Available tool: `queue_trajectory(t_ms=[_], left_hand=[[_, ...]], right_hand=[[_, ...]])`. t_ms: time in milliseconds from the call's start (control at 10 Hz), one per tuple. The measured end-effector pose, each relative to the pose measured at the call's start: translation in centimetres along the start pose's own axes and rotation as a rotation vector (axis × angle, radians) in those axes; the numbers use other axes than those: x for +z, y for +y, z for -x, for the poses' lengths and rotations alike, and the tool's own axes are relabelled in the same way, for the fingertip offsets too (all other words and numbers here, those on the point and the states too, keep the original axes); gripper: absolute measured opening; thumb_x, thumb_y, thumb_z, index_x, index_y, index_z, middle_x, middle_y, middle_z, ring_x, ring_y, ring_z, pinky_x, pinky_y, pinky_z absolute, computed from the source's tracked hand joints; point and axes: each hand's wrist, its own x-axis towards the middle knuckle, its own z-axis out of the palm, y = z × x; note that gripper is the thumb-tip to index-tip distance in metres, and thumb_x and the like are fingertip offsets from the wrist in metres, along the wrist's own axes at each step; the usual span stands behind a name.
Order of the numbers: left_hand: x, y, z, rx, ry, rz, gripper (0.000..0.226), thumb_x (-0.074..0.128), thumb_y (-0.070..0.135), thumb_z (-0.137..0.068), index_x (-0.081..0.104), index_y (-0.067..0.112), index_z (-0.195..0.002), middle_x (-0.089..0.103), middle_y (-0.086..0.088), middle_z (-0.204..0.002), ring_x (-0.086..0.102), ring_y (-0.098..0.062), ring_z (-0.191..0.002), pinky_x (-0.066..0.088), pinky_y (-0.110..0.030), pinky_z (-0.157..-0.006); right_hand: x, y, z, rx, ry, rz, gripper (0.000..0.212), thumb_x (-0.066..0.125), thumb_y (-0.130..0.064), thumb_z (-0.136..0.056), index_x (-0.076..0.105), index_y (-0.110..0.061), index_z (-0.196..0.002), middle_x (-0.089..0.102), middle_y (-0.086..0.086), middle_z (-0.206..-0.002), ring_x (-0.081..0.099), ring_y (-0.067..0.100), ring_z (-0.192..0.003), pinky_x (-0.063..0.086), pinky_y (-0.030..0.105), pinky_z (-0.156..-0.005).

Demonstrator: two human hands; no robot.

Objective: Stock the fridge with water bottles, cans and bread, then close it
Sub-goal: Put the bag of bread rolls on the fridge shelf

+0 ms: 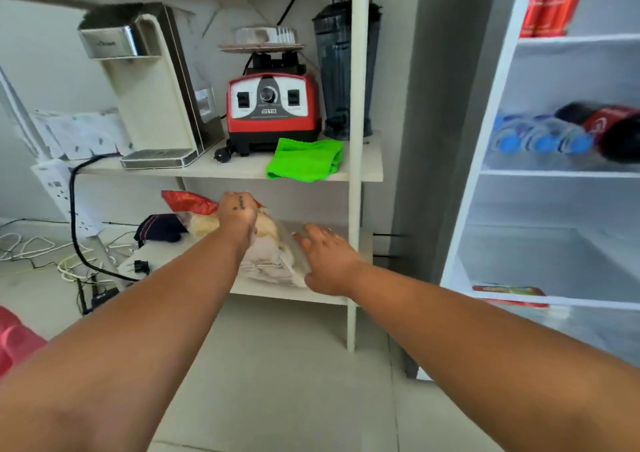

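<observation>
Left hand grip clamps bread bag (lower shelf); right hand, grip apart, touches it.

A shelf unit stands left of the open fridge. On its upper shelf a water dispenser sits at the left, a blender base in the middle and a blender jug at the right, with a cloth before them at the front edge. On the lower shelf lies a bag of bread, the left hand on top of it and the right hand against its right side. In the fridge, water bottles lie on a middle shelf with a cola bottle to their right, and a pack of cans stands on the shelf above. Cables lie on the floor left of the shelf unit.
</observation>
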Motion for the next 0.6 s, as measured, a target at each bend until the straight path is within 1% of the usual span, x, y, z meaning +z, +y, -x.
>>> queue_trajectory(t_ms=[100, 200, 300, 400, 500, 600], left_hand=[[1.3, 3.6, 2.3, -0.031, -0.001, -0.009, 0.023, 0.037, 0.017, -0.087, 0.046, 0.011, -0.066, 0.049, -0.008, -0.063, 0.049, -0.026, -0.055, 0.038, -0.027, -0.053], [1.9, 6.6, 4.5, -0.166, -0.029, -0.082, 0.014, 0.039, 0.011, -0.083, 0.050, 0.008, -0.075, 0.050, -0.015, -0.068, 0.051, -0.027, -0.040, 0.037, -0.020, -0.035], [2.7, 8.4, 7.7, -0.173, -0.212, -0.174, 0.015, 0.040, 0.006, -0.085, 0.047, 0.010, -0.072, 0.049, -0.012, -0.059, 0.049, -0.022, -0.031, 0.044, -0.023, -0.041], [2.7, 9.6, 10.3, -0.172, -0.424, -0.179, 0.018, 0.039, 0.004, -0.081, 0.040, 0.014, -0.066, 0.048, -0.006, -0.058, 0.046, -0.019, -0.045, 0.042, -0.026, -0.054], [3.0, 11.1, 12.3, -0.153, -0.580, -0.057, 0.028, 0.039, 0.000, -0.082, 0.052, 0.010, -0.058, 0.057, -0.003, -0.054, 0.052, -0.015, -0.047, 0.044, -0.028, -0.059], [4.1, 12.4, 14.3, -0.125, -0.701, -0.001, 0.024, 0.039, 0.000, -0.083, 0.054, 0.008, -0.065, 0.061, -0.002, -0.054, 0.055, -0.014, -0.052, 0.050, -0.025, -0.059]], right_hand=[[0.1, 0.0, 1.7, 0.196, 0.041, -0.403, 0.075, 0.056, -0.028, -0.087, 0.021, -0.013, -0.151, 0.026, 0.014, -0.152, 0.025, 0.032, -0.141, 0.025, 0.036, -0.117], [-1.1, 0.8, 3.0, 0.338, 0.197, -0.745, 0.059, 0.051, -0.021, -0.089, 0.036, -0.016, -0.146, 0.036, 0.009, -0.148, 0.034, 0.024, -0.138, 0.029, 0.030, -0.114], [-3.8, 2.2, 3.9, 0.429, 0.241, -1.022, 0.070, 0.062, -0.028, -0.078, 0.039, -0.021, -0.144, 0.040, 0.007, -0.147, 0.044, 0.022, -0.132, 0.036, 0.032, -0.109], [-6.5, 4.1, 5.4, 0.464, 0.286, -1.217, 0.076, 0.068, -0.025, -0.076, 0.037, -0.019, -0.145, 0.045, 0.007, -0.141, 0.051, 0.020, -0.118, 0.043, 0.033, -0.100], [-7.8, 5.9, 8.6, 0.435, 0.221, -1.390, 0.091, 0.075, -0.045, -0.075, 0.028, -0.019, -0.149, 0.045, 0.004, -0.141, 0.051, 0.022, -0.122, 0.040, 0.038, -0.105], [-8.3, 7.6, 13.0, 0.401, 0.235, -1.339, 0.101, 0.072, -0.060, -0.071, 0.019, -0.028, -0.151, 0.035, 0.003, -0.150, 0.039, 0.025, -0.135, 0.032, 0.041, -0.109]])
